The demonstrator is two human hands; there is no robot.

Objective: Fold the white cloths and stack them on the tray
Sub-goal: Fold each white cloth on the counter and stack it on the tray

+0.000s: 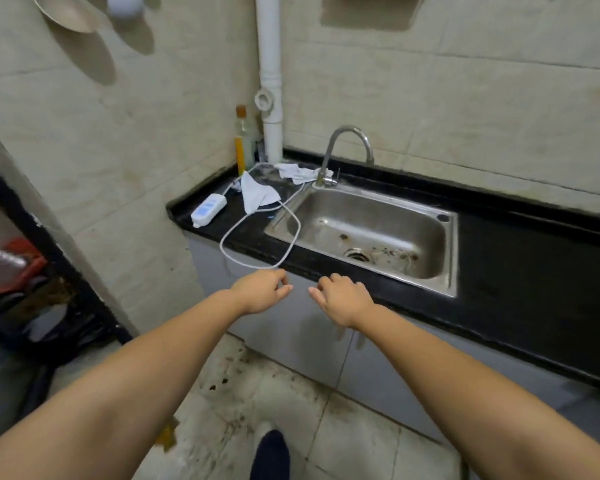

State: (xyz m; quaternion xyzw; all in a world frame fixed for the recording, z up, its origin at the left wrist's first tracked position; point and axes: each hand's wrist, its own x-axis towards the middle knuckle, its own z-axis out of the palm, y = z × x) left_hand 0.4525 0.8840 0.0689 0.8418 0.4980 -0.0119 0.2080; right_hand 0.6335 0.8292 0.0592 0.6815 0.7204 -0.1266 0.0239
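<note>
While both hands hung empty before the counter (520, 271), the left hand (262, 291) and right hand (343, 299) had fingers loosely curled, pinching nothing. White cloths: one (257, 195) left of the sink (445, 258), one crumpled (297, 172) behind the tap (347, 150). Tray: not visible. Advice: lift the nearer cloth clear of the cable (257, 265), then flatten it before folding.

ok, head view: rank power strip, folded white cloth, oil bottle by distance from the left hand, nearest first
From the left hand, which hangs below the counter edge:
1. Power strip, at the counter's left end.
2. Folded white cloth, farther back, between strip and sink.
3. Oil bottle, standing in the back corner by the pipe.
</note>
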